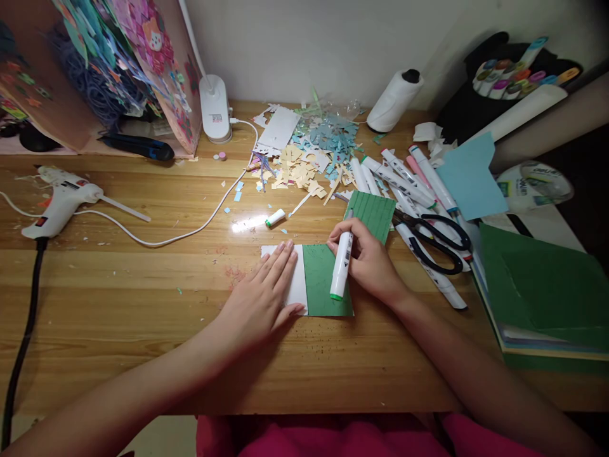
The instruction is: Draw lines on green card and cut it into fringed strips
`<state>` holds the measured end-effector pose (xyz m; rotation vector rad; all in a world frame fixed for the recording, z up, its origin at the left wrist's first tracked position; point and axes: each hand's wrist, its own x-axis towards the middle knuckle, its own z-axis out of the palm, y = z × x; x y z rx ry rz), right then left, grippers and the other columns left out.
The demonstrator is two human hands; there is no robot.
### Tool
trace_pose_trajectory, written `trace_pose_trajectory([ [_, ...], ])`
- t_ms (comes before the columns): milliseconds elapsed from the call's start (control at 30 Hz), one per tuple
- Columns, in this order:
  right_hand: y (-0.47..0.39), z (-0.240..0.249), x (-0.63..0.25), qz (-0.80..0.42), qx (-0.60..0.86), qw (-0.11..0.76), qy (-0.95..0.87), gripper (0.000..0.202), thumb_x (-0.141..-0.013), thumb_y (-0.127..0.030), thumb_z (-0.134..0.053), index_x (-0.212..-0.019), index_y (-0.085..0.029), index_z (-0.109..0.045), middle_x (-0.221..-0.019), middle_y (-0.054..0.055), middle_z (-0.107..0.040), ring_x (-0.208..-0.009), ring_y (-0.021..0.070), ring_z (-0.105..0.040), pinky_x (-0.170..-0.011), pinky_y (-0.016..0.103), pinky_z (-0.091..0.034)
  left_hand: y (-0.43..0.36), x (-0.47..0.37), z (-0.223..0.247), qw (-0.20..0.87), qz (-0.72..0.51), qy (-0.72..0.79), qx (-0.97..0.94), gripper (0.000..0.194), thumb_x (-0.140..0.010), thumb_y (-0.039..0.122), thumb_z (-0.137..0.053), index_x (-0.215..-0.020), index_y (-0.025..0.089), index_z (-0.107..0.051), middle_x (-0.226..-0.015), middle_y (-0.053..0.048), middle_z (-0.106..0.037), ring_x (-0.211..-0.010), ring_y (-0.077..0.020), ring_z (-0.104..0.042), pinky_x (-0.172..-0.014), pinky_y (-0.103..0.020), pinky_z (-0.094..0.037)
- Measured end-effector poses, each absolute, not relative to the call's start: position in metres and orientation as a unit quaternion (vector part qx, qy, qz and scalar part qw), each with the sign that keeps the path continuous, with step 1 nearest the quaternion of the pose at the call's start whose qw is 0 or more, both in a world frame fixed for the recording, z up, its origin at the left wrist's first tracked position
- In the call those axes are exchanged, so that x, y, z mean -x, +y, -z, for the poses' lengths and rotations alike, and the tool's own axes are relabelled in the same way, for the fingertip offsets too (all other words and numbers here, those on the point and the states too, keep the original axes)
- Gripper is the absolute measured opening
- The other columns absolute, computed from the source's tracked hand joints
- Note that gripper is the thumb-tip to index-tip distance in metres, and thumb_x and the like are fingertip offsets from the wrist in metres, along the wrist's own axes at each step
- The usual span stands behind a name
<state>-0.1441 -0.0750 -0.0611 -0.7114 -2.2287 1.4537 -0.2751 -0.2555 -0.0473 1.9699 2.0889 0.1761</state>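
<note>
My left hand (264, 285) lies flat, fingers stretched out, on a white piece of paper (298, 279). Beside it, adjoining the white part, is a green piece of paper (323, 285). My right hand (371, 260) grips a white marker (341, 270) with a green end, held over the green paper. The marker's tip end is mostly hidden by the fingers. Just behind the right hand lies another green piece (373, 212) with dark lines across it. A small white cap (275, 218) with a green band rests on the table above the left hand.
Paper scraps (304, 158) are heaped at the back, near a white spool (394, 100). Black-handled scissors (432, 238) lie among several markers on the right, beside green sheets (547, 285). A glue gun (64, 200) and a white cable (190, 238) occupy the left.
</note>
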Motion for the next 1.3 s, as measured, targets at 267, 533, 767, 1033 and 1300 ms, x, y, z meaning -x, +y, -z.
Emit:
trace_pose_trajectory([
  [267,-0.074,0.062,0.144,-0.514,0.248,0.198,-0.797,0.012,-0.082,-0.017,-0.057,-0.089,-0.023,-0.049,-0.082,-0.001,-0.051,-0.068,0.0126,-0.052,-0.061,0.024,-0.041,-0.256,0.275,0.045,0.124,-0.031,0.721,-0.682,0.073,-0.093,0.052,-0.030,-0.144,0.002,-0.017,-0.152,-0.017,-0.010,-0.141,-0.0240,-0.008,-0.114,-0.040,-0.020],
  [533,-0.075,0.063,0.143,-0.499,0.255,0.196,-0.805,0.012,-0.083,-0.020,-0.058,-0.090,-0.024,-0.049,-0.082,-0.001,-0.054,-0.069,0.0135,-0.055,-0.061,0.025,-0.045,-0.255,0.274,0.046,0.117,-0.021,0.721,-0.682,0.073,-0.093,0.053,-0.030,-0.144,0.001,-0.018,-0.152,-0.017,-0.011,-0.141,-0.0242,-0.010,-0.113,-0.039,-0.022],
  [767,-0.084,0.046,0.138,-0.366,0.224,0.318,-0.845,0.021,-0.084,-0.023,-0.060,-0.104,-0.024,-0.052,-0.100,0.004,-0.062,-0.093,0.0203,-0.059,-0.084,0.036,-0.047,-0.255,0.273,0.046,0.115,-0.021,0.724,-0.680,0.073,-0.093,0.052,-0.031,-0.144,0.002,-0.018,-0.152,-0.016,-0.010,-0.141,-0.0247,-0.010,-0.113,-0.039,-0.022],
  [1033,-0.090,0.050,0.146,-0.568,0.248,0.243,-0.746,0.026,-0.093,-0.035,-0.042,-0.106,-0.022,-0.061,-0.071,0.000,-0.060,-0.065,0.0132,-0.056,-0.062,0.026,-0.047,-0.257,0.273,0.049,0.103,-0.031,0.722,-0.683,0.074,-0.093,0.054,-0.029,-0.145,0.003,-0.018,-0.152,-0.016,-0.012,-0.141,-0.0244,-0.011,-0.113,-0.039,-0.022],
  [1300,-0.093,0.055,0.150,-0.596,0.248,0.203,-0.736,0.008,-0.083,-0.026,-0.056,-0.087,-0.020,-0.053,-0.074,0.001,-0.063,-0.065,0.0131,-0.061,-0.057,0.024,-0.047,-0.257,0.273,0.047,0.106,-0.040,0.725,-0.679,0.073,-0.093,0.052,-0.032,-0.145,0.004,-0.017,-0.153,-0.015,-0.013,-0.141,-0.0230,-0.011,-0.113,-0.038,-0.021],
])
